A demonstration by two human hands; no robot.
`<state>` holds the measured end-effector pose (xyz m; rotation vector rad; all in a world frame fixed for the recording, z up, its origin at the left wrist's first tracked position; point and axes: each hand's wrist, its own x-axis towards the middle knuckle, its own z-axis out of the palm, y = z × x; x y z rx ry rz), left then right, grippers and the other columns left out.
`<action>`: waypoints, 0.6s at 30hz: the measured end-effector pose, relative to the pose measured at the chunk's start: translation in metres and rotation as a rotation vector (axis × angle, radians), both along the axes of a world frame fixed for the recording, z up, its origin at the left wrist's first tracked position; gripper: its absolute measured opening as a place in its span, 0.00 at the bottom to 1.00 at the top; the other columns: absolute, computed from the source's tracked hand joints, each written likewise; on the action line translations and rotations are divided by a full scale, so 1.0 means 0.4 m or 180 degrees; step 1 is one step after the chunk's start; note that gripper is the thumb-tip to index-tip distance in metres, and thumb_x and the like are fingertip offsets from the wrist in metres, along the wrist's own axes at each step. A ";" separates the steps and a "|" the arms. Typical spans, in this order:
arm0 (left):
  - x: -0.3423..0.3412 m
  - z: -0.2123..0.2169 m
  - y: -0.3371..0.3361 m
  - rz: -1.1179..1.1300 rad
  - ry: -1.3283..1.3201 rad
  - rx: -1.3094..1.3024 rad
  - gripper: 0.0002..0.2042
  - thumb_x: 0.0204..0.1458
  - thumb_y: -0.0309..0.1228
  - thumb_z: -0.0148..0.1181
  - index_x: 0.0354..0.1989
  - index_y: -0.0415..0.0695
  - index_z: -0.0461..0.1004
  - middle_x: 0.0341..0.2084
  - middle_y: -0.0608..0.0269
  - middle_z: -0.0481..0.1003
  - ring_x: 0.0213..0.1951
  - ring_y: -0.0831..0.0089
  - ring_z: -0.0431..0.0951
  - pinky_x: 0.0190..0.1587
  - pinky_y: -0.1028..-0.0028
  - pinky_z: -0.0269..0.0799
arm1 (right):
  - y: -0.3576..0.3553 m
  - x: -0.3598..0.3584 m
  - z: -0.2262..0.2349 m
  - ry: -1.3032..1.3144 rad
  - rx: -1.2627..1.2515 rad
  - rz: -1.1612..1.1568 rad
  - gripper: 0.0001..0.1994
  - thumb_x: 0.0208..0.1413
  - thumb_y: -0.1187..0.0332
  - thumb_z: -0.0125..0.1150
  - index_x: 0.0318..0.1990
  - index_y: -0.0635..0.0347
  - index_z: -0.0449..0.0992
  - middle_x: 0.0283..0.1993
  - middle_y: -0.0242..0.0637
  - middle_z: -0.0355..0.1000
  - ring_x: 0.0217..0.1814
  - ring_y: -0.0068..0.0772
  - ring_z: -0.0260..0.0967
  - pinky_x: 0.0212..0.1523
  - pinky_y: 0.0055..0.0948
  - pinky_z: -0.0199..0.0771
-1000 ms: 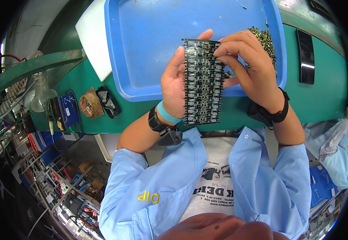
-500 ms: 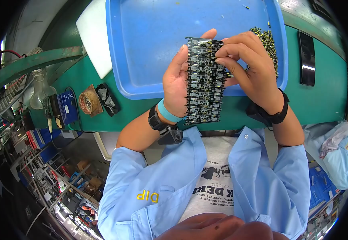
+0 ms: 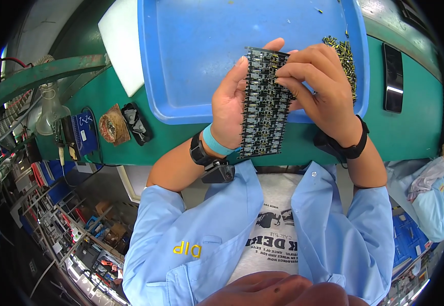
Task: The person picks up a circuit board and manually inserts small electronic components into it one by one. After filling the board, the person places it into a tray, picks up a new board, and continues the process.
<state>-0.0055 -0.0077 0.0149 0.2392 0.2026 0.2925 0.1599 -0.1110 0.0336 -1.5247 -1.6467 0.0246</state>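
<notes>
A long dark circuit board panel, crowded with small parts in rows, is held upright lengthwise over the near rim of a blue plastic tray. My left hand grips it from behind and along its left edge, thumb up beside the upper corner. My right hand is at the panel's upper right, thumb and forefinger pinched together against the parts there. Whatever is between those fingertips is too small to make out. Many small dark-and-yellow cylindrical components lie heaped in the tray's right side, partly behind my right hand.
A black phone lies on the green table to the right. On the left are a white sheet, a round brown container, a black crumpled item, a blue box and a soldering iron. Another person's sleeve shows at right.
The panel and both hands have shifted slightly to the right in the picture. My right fingertips stay pinched at the panel's upper right part.
</notes>
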 end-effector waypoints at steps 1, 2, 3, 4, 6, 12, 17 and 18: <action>-0.001 0.003 0.000 -0.0027 0.0029 0.0055 0.30 0.74 0.48 0.35 0.78 0.43 0.55 0.66 0.53 0.71 0.59 0.62 0.79 0.61 0.55 0.79 | 0.001 0.000 0.000 -0.0118 0.0036 -0.0005 0.11 0.49 0.77 0.73 0.40 0.60 0.82 0.40 0.37 0.77 0.46 0.44 0.74 0.46 0.39 0.71; -0.001 0.006 0.000 -0.0055 0.0058 0.0109 0.30 0.74 0.48 0.35 0.78 0.43 0.55 0.67 0.53 0.71 0.59 0.63 0.79 0.61 0.56 0.79 | 0.001 0.000 0.001 -0.0236 0.0072 -0.0011 0.11 0.48 0.77 0.73 0.40 0.60 0.82 0.40 0.36 0.77 0.46 0.43 0.74 0.46 0.39 0.71; 0.000 0.007 -0.001 -0.0055 0.0058 0.0108 0.30 0.74 0.48 0.35 0.78 0.43 0.55 0.67 0.53 0.71 0.59 0.63 0.79 0.61 0.56 0.79 | 0.002 -0.001 0.001 -0.0235 0.0071 -0.0011 0.11 0.48 0.77 0.73 0.40 0.60 0.82 0.40 0.36 0.77 0.46 0.43 0.74 0.46 0.39 0.71; 0.001 0.009 -0.003 -0.0044 0.0081 0.0073 0.30 0.74 0.48 0.35 0.78 0.43 0.55 0.68 0.53 0.70 0.59 0.63 0.79 0.61 0.57 0.79 | 0.002 -0.003 0.000 -0.0309 0.0089 -0.0010 0.11 0.48 0.76 0.74 0.40 0.60 0.82 0.40 0.36 0.77 0.45 0.43 0.74 0.46 0.39 0.71; 0.003 0.012 -0.005 -0.0022 0.0127 0.0004 0.30 0.74 0.48 0.35 0.78 0.43 0.55 0.69 0.52 0.68 0.59 0.63 0.78 0.61 0.57 0.78 | 0.001 -0.006 -0.001 -0.0456 0.0127 -0.0008 0.12 0.47 0.74 0.74 0.40 0.59 0.81 0.40 0.34 0.77 0.45 0.42 0.74 0.46 0.39 0.70; 0.003 0.013 -0.004 -0.0044 0.0153 0.0144 0.30 0.74 0.49 0.35 0.78 0.43 0.55 0.70 0.53 0.67 0.59 0.64 0.78 0.60 0.58 0.79 | 0.002 -0.012 -0.004 -0.0567 0.0279 -0.0106 0.12 0.46 0.74 0.73 0.40 0.58 0.81 0.40 0.33 0.76 0.43 0.41 0.74 0.46 0.39 0.70; 0.001 0.004 0.000 -0.0108 0.0082 0.0132 0.30 0.74 0.49 0.35 0.78 0.44 0.55 0.70 0.53 0.68 0.60 0.64 0.78 0.62 0.58 0.79 | 0.000 -0.011 -0.003 -0.0664 0.0278 -0.0069 0.12 0.46 0.73 0.73 0.40 0.58 0.81 0.40 0.33 0.76 0.43 0.40 0.74 0.46 0.38 0.71; 0.001 0.003 0.001 -0.0127 0.0076 0.0129 0.30 0.74 0.49 0.35 0.78 0.44 0.55 0.70 0.53 0.68 0.61 0.63 0.78 0.62 0.58 0.78 | 0.000 -0.011 -0.003 -0.0697 0.0277 -0.0069 0.13 0.46 0.73 0.73 0.41 0.58 0.81 0.40 0.33 0.76 0.43 0.40 0.74 0.46 0.38 0.71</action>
